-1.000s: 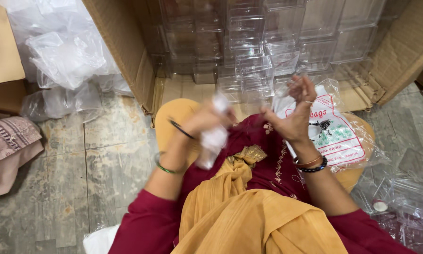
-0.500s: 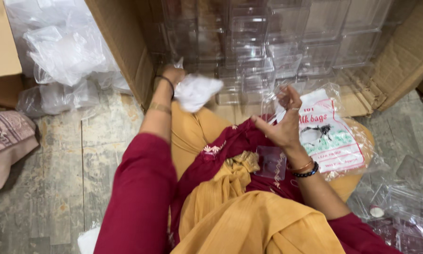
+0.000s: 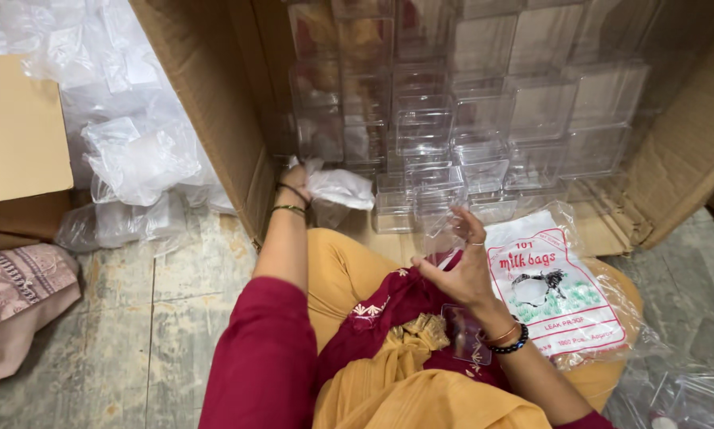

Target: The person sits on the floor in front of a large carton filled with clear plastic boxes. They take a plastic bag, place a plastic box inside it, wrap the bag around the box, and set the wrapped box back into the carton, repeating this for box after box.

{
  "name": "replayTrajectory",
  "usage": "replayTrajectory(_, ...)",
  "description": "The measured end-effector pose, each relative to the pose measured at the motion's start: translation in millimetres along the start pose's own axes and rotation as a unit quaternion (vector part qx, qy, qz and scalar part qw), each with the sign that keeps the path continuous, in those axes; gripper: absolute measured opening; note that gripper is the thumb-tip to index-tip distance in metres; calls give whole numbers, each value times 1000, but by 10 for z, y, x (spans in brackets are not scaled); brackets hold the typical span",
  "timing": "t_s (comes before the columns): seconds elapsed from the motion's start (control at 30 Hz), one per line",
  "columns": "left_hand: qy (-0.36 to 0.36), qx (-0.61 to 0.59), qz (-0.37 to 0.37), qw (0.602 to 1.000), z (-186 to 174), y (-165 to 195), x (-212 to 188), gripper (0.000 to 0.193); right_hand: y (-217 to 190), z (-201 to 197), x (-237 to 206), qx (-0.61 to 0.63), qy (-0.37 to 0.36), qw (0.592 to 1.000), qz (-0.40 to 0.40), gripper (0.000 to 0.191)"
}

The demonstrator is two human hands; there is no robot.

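Left hand (image 3: 296,181) reaches far-left to the mouth of the big cardboard box (image 3: 214,103), fingers closed on a small bagged clear item (image 3: 337,189). Right hand (image 3: 462,266), nearer and to the right, pinches a thin clear plastic bag (image 3: 443,226) between thumb and fingers, just left of the printed bag packet (image 3: 559,290) on the lap. Stacked clear plastic boxes (image 3: 484,119) fill the carton beyond.

crumpled white plastic-wrapped bundle (image 3: 337,189) held at the open cardboard box's mouth, just beside the stacked clear plastic boxes (image 3: 452,143); thin clear plastic bag (image 3: 444,230), limp and see-through, held upright above the lap, next to the printed pack of bags (image 3: 555,290) lying flat on the knee
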State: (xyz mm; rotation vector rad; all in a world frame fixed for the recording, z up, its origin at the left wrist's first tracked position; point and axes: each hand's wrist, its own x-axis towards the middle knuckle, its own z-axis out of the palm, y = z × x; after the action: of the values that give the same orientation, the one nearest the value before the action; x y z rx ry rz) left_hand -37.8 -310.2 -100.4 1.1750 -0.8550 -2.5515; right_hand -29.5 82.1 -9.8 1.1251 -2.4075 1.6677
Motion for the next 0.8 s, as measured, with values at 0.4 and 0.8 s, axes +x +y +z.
replayTrajectory(0.4,-82,18,259,962,-514,-513,-2008,51,-269,-21,-109,361,-117,915,139,106)
replayTrajectory(0.8,-56,419,481,768,290,-1416,-3072,60,-633,36,-498,477,-174,851,132,109)
